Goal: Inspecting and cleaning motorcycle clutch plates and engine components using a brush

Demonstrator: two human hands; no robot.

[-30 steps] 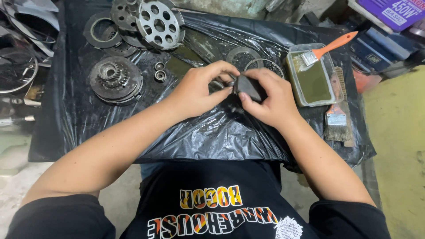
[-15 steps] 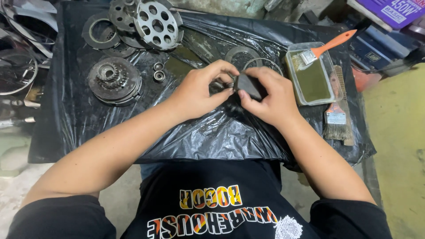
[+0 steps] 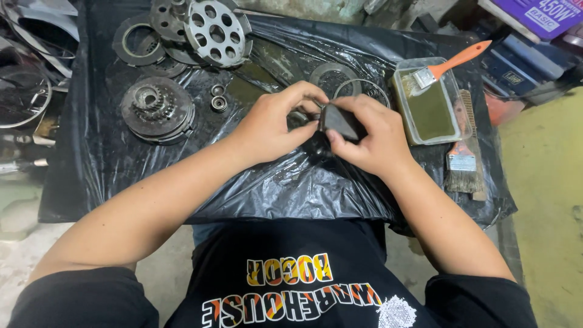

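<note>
Two bare hands meet over a black plastic sheet (image 3: 291, 188) spread across a workbench. The right hand (image 3: 370, 136) pinches a small dark grey block (image 3: 340, 120) between thumb and fingers, holding it just above the sheet at the centre of the bench. The left hand (image 3: 273, 124) curls beside it, its fingertips closed on a thin metal ring (image 3: 299, 116) that touches the block. Beyond the hands lie two flat steel rings (image 3: 349, 82), and to the left a toothed clutch hub (image 3: 156, 108) and two small bearings (image 3: 217, 98). At the far edge, a perforated round plate (image 3: 217, 30) rests on stacked friction discs (image 3: 141, 44). To the right, an orange-handled paintbrush (image 3: 446, 65) leans in a clear tray of murky liquid (image 3: 425, 109), with a second worn brush (image 3: 463, 161) just beside the tray.
</note>
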